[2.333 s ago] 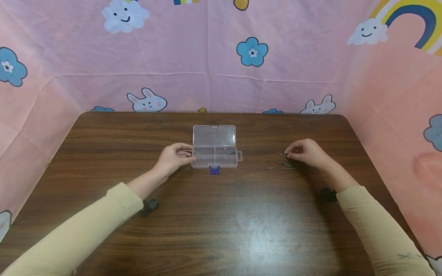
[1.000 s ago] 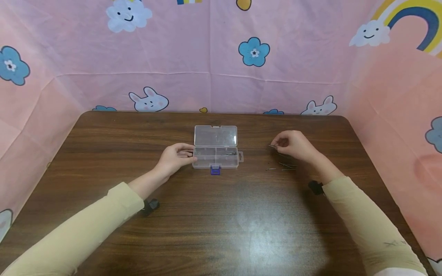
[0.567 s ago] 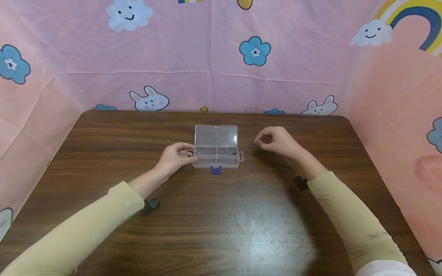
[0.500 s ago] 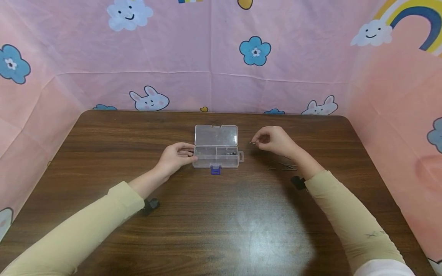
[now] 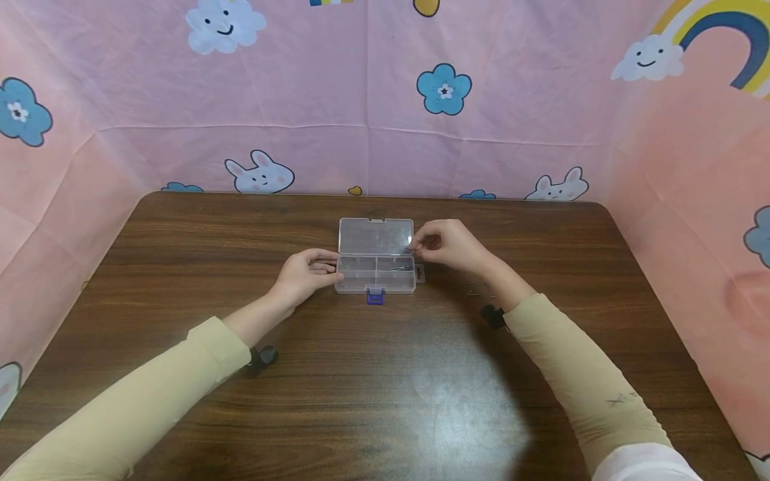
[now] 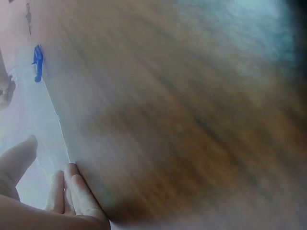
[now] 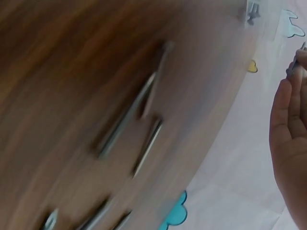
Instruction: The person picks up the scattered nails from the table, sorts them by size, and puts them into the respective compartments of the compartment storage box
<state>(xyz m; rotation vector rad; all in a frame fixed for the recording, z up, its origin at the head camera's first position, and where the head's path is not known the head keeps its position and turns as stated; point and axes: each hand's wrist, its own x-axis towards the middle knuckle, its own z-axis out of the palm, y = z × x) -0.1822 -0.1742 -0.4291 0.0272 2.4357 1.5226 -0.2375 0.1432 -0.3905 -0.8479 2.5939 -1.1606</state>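
Observation:
A clear plastic divided box (image 5: 355, 288) stands on the table with its lid (image 5: 373, 236) raised at the back and a blue latch (image 5: 375, 297) in front. My left hand (image 5: 305, 272) holds the box's left end between thumb and fingers. Several dark nails (image 5: 398, 268) lie in the back right compartment. My right hand (image 5: 451, 244) pinches a small metal nail (image 7: 293, 63) between thumb and fingertips, right at the box's back right corner, beside the lid. In the right wrist view, several loose nails (image 7: 127, 117) lie on the table, blurred.
The brown wooden table (image 5: 289, 401) has a pink patterned cloth (image 5: 313, 93) rising behind it and at both sides. A hanging tab (image 5: 420, 272) sticks out from the box's right end. More loose nails (image 5: 474, 292) lie beneath my right forearm, partly hidden.
My right hand has picked up a nail from the loose ones and carried it left to the box. The left hand and the box have stayed in place.

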